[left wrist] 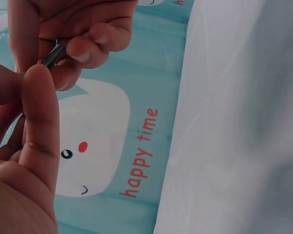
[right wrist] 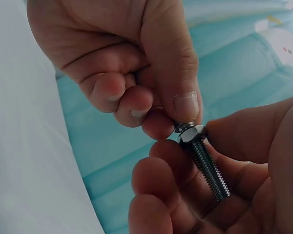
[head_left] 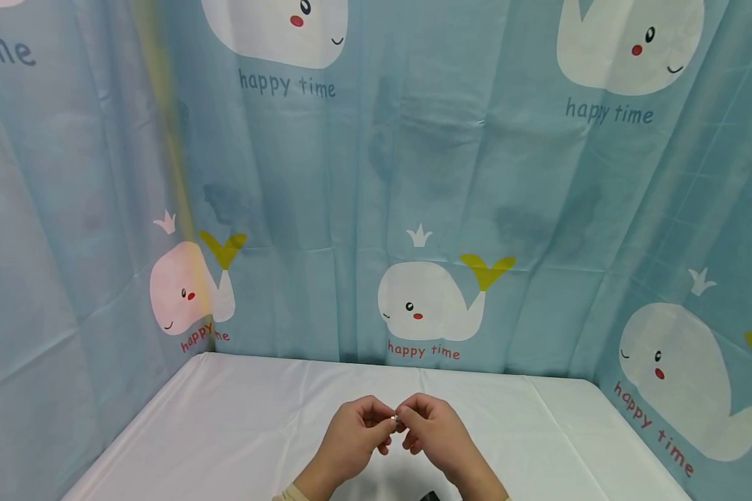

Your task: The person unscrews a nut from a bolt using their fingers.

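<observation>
Now we hold the bolt between both hands above the bench, inside its far edge. Our left hand pinches the bolt's upper end, partly hidden by the thumb; our right hand pinches the nut around it. Its long axis slants away from the left hand, threaded tip toward the right palm.

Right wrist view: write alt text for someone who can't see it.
Close-up of a threaded metal bolt: the left hand pinches its upper end while the right hand grips a hexagonal piece on it. Behind are a blue curtain and white cloth.
</observation>
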The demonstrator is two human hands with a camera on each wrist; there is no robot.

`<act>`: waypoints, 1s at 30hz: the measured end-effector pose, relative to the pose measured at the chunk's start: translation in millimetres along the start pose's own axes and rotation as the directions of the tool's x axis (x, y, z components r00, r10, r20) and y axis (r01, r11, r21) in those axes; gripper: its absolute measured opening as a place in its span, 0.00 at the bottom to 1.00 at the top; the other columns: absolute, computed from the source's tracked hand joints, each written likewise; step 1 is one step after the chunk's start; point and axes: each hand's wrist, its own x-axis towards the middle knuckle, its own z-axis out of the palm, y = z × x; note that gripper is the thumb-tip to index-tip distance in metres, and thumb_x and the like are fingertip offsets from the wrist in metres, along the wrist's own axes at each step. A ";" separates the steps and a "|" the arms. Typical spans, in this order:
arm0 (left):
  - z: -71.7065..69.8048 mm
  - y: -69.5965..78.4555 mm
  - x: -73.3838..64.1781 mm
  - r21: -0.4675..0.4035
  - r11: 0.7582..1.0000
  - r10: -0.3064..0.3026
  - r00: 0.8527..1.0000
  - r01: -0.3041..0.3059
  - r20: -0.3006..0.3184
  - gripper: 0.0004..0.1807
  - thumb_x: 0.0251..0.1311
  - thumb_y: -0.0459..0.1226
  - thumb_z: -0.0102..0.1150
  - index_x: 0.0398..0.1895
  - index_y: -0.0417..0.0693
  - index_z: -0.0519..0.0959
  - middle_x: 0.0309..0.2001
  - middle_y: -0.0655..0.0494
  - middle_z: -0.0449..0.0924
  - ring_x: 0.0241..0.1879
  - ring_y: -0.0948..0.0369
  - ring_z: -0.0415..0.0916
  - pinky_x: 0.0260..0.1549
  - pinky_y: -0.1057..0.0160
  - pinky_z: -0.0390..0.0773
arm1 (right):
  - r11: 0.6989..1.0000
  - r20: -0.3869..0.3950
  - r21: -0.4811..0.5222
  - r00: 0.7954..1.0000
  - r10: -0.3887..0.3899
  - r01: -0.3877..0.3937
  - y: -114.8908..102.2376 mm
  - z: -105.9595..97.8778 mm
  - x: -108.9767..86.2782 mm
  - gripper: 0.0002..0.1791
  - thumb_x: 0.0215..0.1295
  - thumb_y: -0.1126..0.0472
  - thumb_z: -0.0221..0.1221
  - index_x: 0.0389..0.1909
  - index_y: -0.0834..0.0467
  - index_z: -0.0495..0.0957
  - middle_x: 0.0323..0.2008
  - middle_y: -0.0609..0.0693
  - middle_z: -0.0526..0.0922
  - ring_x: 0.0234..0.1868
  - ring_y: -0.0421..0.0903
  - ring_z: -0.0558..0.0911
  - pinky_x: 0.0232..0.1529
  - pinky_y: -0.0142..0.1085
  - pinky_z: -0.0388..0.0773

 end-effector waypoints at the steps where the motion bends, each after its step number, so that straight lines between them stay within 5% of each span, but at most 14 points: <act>1: -0.1 -0.2 -0.1 0.001 1.000 0.003 1.000 -0.003 0.002 0.03 0.62 0.33 0.65 0.37 0.42 0.83 0.30 0.50 0.83 0.22 0.57 0.77 0.24 0.61 0.82 | 1.000 -0.001 0.000 1.000 -0.001 0.001 -0.1 0.2 -0.2 0.12 0.72 0.55 0.58 0.39 0.62 0.80 0.31 0.53 0.82 0.25 0.49 0.79 0.26 0.39 0.79; 9: 0.2 0.9 -0.5 0.020 1.000 0.003 1.000 -0.003 -0.003 0.03 0.61 0.33 0.66 0.36 0.43 0.82 0.26 0.51 0.81 0.22 0.57 0.78 0.25 0.56 0.83 | 1.000 -0.009 -0.008 1.000 -0.008 0.008 -3.4 0.6 -1.4 0.08 0.63 0.63 0.62 0.41 0.61 0.81 0.35 0.53 0.81 0.27 0.50 0.80 0.28 0.40 0.80; 17: 0.5 1.9 -1.0 0.008 1.000 0.001 1.000 0.000 -0.008 0.03 0.61 0.32 0.65 0.36 0.41 0.82 0.27 0.50 0.81 0.22 0.58 0.77 0.24 0.60 0.83 | 0.999 -0.019 -0.040 1.000 -0.018 0.017 -2.8 2.2 -2.8 0.11 0.71 0.55 0.59 0.37 0.61 0.80 0.30 0.53 0.81 0.25 0.49 0.79 0.26 0.39 0.79; 26: 1.1 1.6 -1.3 0.008 1.000 -0.006 1.000 0.006 -0.018 0.03 0.62 0.32 0.64 0.37 0.41 0.82 0.28 0.50 0.82 0.23 0.57 0.78 0.24 0.62 0.82 | 0.999 -0.009 -0.048 1.000 -0.024 0.024 -5.2 3.1 -3.8 0.07 0.65 0.64 0.60 0.41 0.60 0.81 0.35 0.52 0.81 0.27 0.50 0.80 0.28 0.41 0.79; 30: 1.0 1.2 -1.7 0.004 1.000 -0.003 1.000 0.004 -0.018 0.02 0.62 0.32 0.64 0.36 0.42 0.82 0.29 0.50 0.82 0.23 0.57 0.78 0.24 0.61 0.82 | 0.999 -0.013 -0.049 1.000 -0.021 0.020 -5.2 3.0 -4.6 0.08 0.68 0.60 0.60 0.42 0.60 0.81 0.35 0.52 0.81 0.27 0.51 0.80 0.27 0.41 0.79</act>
